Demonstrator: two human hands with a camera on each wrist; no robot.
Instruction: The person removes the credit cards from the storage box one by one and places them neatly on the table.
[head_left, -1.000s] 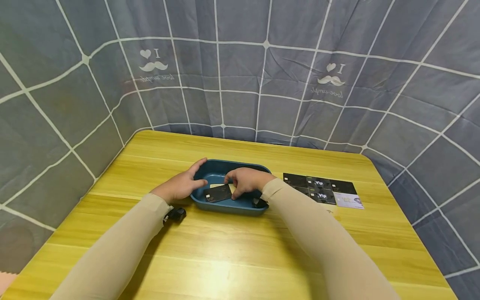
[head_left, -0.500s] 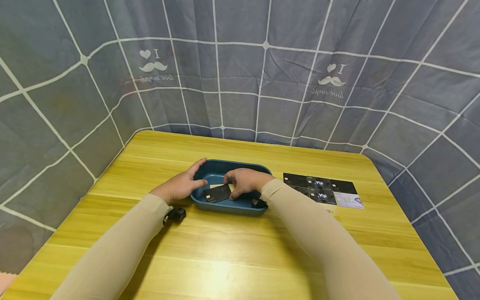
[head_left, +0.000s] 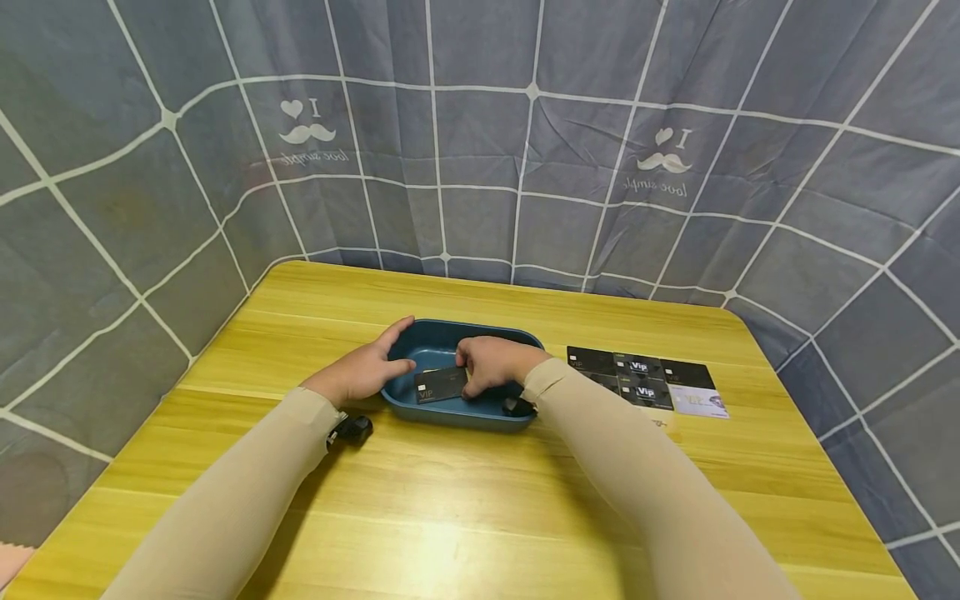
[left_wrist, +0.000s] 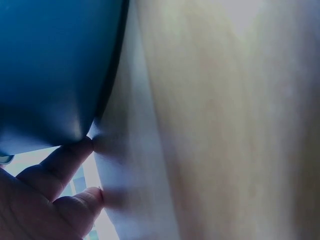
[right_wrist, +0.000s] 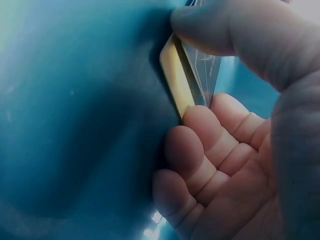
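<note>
At nine o'clock we have our left hand point(head_left: 365, 369) steadying the dark blue oval plastic tray point(head_left: 433, 339), fingers point(left_wrist: 64, 159) relaxed against its outer wall on the yellow wooden counter point(head_left: 465, 500). In the middle, our right hand point(head_left: 491, 364) pinches a black VIP card point(head_left: 441, 384), thumb and curled fingers point(right_wrist: 192, 150) around its edge, inside the tray. At three o'clock, a row of black cards point(head_left: 637, 377) lies flat.
</note>
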